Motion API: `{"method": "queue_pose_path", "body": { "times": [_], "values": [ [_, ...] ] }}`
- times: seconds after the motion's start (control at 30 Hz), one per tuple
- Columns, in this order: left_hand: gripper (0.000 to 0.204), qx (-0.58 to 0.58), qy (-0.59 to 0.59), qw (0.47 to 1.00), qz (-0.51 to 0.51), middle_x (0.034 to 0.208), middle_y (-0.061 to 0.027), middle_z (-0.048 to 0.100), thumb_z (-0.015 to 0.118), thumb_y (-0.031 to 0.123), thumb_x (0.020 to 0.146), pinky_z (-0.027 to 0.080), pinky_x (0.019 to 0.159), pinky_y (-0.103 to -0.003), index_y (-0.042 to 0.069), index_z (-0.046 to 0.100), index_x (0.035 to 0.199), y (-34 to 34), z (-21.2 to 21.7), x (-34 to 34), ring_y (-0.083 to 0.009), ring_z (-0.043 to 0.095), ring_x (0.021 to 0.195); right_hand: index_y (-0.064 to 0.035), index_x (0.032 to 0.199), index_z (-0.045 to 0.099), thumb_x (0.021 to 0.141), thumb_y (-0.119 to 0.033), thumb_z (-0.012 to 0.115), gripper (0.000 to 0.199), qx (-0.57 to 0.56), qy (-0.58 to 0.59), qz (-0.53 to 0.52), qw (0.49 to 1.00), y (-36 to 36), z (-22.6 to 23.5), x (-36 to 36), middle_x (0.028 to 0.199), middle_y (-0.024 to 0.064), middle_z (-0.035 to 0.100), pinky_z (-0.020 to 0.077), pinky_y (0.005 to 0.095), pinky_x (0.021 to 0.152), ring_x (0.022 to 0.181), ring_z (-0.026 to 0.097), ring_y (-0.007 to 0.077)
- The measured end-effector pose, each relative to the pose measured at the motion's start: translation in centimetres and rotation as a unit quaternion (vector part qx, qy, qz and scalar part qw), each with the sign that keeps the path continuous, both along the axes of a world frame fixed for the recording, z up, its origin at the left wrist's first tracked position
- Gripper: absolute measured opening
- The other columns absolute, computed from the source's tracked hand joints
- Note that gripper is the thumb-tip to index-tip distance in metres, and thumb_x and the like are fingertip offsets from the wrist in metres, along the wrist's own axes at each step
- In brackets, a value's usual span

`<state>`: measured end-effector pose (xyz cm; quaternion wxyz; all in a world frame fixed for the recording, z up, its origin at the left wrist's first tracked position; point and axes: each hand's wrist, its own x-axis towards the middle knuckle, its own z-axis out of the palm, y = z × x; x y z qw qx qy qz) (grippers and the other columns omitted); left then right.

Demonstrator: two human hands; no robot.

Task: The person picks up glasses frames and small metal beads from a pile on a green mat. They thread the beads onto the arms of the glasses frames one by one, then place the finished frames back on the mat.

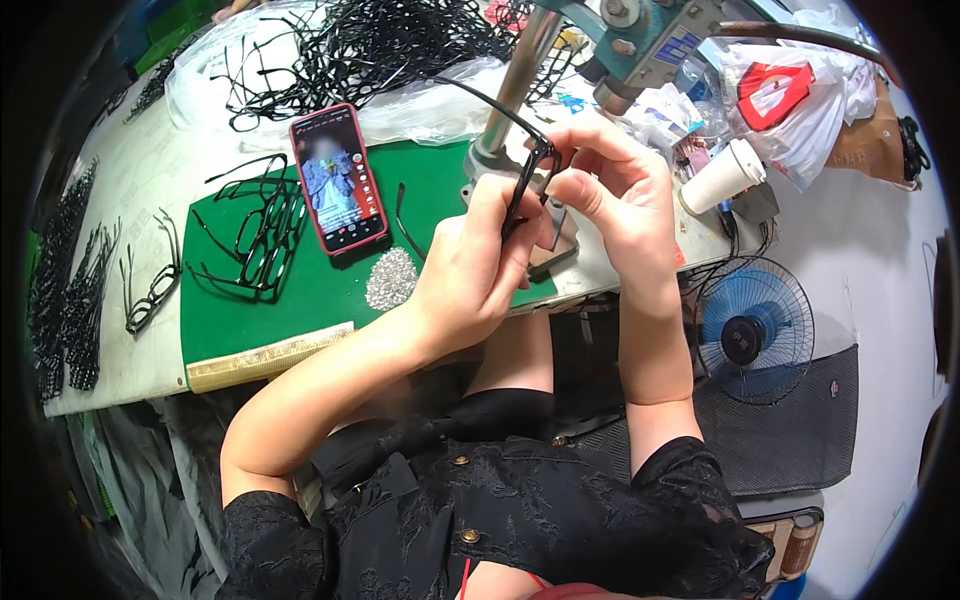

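Both my hands hold one black eyeglass frame (524, 178) up over the bench's front edge. My left hand (470, 265) grips its lower part from below. My right hand (612, 190) pinches it at the hinge near the top, fingertips curled in. A thin black temple arm (480, 98) sticks out up and to the left from the hinge. A small pile of tiny silver screws (391, 279) lies on the green mat (300, 300) just left of my left wrist.
A phone in a red case (338, 178) lies on the mat beside a stack of black frames (262, 232). More frames lie at the left (150, 290) and heaped at the back (370, 45). A press machine (620, 40), paper cup (722, 176) and floor fan (745, 335) stand right.
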<state>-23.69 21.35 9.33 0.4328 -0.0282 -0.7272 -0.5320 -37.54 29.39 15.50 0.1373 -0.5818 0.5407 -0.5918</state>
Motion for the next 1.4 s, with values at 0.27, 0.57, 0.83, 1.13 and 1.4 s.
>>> {"method": "queue_pose_path", "body": {
  "times": [0.27,0.57,0.83,1.13,1.4],
  "values": [
    [0.041,-0.204,-0.110,0.970,0.075,0.092,-0.0147,0.064,0.060,-0.003,0.085,0.052,0.063,-0.034,0.001,0.046,0.123,-2.0,-0.8,5.7,-0.0309,0.066,0.074,0.0034,0.089,0.067,0.085,0.002,0.064,0.005,0.002,-0.162,0.084,0.983,-1.2,-1.8,2.6,0.083,0.0070,0.069,0.0522,0.0231,0.073,0.077,0.065,0.0111],
    [0.056,-0.377,-0.205,0.890,0.156,0.077,-0.0081,0.058,0.063,0.006,0.070,0.045,0.051,-0.033,0.002,0.055,0.125,-3.2,-1.0,13.8,-0.0226,0.053,0.059,0.0039,0.083,0.063,0.084,-0.012,0.071,0.018,-0.020,-0.205,0.232,0.951,-2.5,-6.6,4.7,0.085,0.0106,0.063,0.0494,0.0284,0.075,0.080,0.063,0.0186],
    [0.025,-0.471,-0.134,0.808,0.327,0.081,-0.0118,0.062,0.065,0.002,0.073,0.051,0.065,-0.036,0.002,0.068,0.098,-5.1,1.2,18.7,-0.0261,0.060,0.074,0.0046,0.090,0.067,0.087,-0.003,0.060,0.010,0.003,-0.167,0.267,0.949,-4.0,-6.4,7.6,0.088,0.0103,0.065,0.0477,0.0277,0.076,0.082,0.061,0.0178],
    [0.044,0.019,0.068,0.885,0.461,0.125,-0.0239,0.050,0.061,0.027,0.093,0.040,0.106,-0.056,-0.006,0.051,0.120,-11.9,0.2,29.9,-0.0372,0.049,0.120,-0.0037,0.092,0.066,0.080,-0.001,0.065,0.012,0.125,0.244,-0.015,0.962,-2.9,-12.9,4.9,0.080,0.0102,0.058,0.0483,0.0348,0.066,0.075,0.060,0.0273],
    [0.040,0.362,0.172,0.907,0.131,0.133,-0.0268,0.043,0.055,0.016,0.095,0.043,0.107,-0.043,-0.009,0.047,0.124,-11.5,-2.4,30.9,-0.0372,0.047,0.123,-0.0044,0.089,0.064,0.077,0.000,0.067,0.014,0.177,0.197,0.013,0.964,-0.4,-14.1,3.4,0.080,0.0092,0.058,0.0487,0.0349,0.067,0.075,0.060,0.0267]
  ]
}}
